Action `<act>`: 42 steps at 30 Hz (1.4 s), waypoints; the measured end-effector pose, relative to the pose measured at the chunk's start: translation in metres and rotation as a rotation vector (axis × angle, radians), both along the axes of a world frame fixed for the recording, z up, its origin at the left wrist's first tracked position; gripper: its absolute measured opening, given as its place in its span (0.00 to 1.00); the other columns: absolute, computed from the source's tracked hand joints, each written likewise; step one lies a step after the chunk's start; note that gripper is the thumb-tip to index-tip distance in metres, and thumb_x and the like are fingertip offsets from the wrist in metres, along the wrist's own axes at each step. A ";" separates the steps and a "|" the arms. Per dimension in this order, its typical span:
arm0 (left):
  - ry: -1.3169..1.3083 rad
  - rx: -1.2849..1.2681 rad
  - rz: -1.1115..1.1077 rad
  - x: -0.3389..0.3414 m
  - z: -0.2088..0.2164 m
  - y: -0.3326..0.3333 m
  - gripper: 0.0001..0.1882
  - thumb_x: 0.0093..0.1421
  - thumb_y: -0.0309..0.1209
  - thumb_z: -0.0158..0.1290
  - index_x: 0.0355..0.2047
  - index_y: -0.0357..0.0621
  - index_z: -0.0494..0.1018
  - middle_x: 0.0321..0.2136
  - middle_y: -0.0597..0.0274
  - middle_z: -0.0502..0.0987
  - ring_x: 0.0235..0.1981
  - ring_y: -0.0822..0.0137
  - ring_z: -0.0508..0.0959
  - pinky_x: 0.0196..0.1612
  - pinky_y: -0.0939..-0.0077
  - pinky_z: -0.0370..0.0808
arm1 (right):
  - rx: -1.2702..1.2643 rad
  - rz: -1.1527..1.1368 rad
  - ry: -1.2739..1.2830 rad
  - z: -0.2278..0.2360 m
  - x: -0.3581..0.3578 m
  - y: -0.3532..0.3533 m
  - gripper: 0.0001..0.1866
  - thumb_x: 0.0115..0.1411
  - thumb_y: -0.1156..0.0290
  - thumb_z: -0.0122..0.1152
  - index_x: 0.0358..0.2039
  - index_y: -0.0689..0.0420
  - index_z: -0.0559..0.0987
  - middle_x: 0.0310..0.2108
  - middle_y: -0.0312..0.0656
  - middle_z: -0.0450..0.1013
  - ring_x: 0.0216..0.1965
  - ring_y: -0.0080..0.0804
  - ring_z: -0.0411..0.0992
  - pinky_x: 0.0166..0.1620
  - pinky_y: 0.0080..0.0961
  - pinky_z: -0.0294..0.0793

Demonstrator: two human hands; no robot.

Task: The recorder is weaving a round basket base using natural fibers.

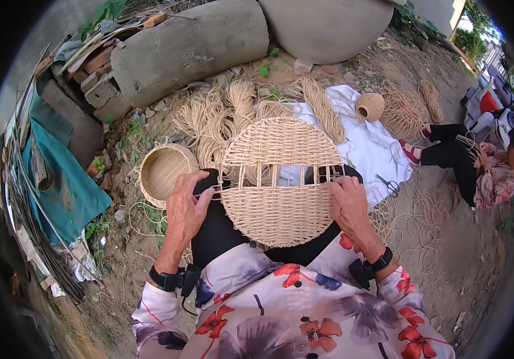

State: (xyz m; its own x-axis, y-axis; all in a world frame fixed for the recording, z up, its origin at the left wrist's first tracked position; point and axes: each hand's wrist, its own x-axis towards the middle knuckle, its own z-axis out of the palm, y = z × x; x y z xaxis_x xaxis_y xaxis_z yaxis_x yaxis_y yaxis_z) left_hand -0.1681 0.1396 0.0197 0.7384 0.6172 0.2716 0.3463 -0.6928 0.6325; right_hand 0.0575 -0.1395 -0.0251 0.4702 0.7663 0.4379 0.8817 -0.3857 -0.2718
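Observation:
A round, flat woven rope panel (278,215) rests over my lap. An open band crosses its middle, with only a few upright strands spanning the gap between the tightly woven upper and lower parts. My left hand (184,208) pinches the panel's left edge beside the gap, thumb and forefinger meeting there. On the opposite edge, my right hand (348,204) grips at the same height, its fingers curled over the rim. A round woven basket (167,170) sits on the ground beyond my left hand, tilted so its hollow inside shows.
Coiled rope bundles (209,122) lie ahead, by a white cloth (358,143) bearing a small woven pot (370,107) and scissors (390,185). Another person (496,173) sits at right, near loose rope. Concrete pipe (191,51), bricks and teal cloth (65,185) stand left.

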 end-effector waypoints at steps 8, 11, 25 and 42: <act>0.010 -0.295 -0.106 -0.023 -0.012 0.012 0.12 0.61 0.32 0.58 0.42 0.39 0.78 0.29 0.57 0.81 0.25 0.67 0.76 0.32 0.72 0.74 | -0.081 0.010 -0.031 0.012 -0.016 0.023 0.08 0.52 0.79 0.56 0.34 0.56 0.77 0.31 0.42 0.67 0.37 0.43 0.66 0.39 0.38 0.63; -0.063 -0.269 -0.156 -0.025 -0.012 0.020 0.09 0.62 0.30 0.58 0.37 0.37 0.79 0.29 0.55 0.81 0.26 0.64 0.78 0.33 0.71 0.74 | 0.090 0.093 0.081 0.020 -0.024 0.040 0.06 0.55 0.79 0.58 0.34 0.57 0.77 0.30 0.43 0.68 0.35 0.45 0.68 0.38 0.39 0.64; 0.015 -0.350 -0.247 -0.015 -0.005 0.042 0.08 0.61 0.29 0.57 0.33 0.35 0.79 0.28 0.58 0.80 0.29 0.70 0.78 0.33 0.73 0.74 | 0.129 0.398 0.314 0.055 -0.068 0.129 0.07 0.57 0.81 0.59 0.36 0.60 0.78 0.29 0.46 0.70 0.29 0.46 0.74 0.32 0.35 0.72; -0.029 -0.696 -0.310 -0.022 0.004 0.036 0.15 0.69 0.39 0.50 0.32 0.41 0.77 0.20 0.70 0.75 0.21 0.81 0.71 0.22 0.82 0.66 | 0.093 0.342 0.527 0.040 -0.087 0.168 0.04 0.55 0.74 0.64 0.29 0.56 0.76 0.25 0.40 0.72 0.27 0.41 0.74 0.30 0.34 0.70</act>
State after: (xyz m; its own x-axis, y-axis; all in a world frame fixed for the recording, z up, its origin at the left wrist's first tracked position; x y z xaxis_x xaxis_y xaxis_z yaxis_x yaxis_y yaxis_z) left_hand -0.1896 0.1753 0.0233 0.9044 0.4186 -0.0823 0.1773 -0.1932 0.9650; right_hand -0.0292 0.0289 0.0153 0.3764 0.8812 0.2861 0.6893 -0.0600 -0.7220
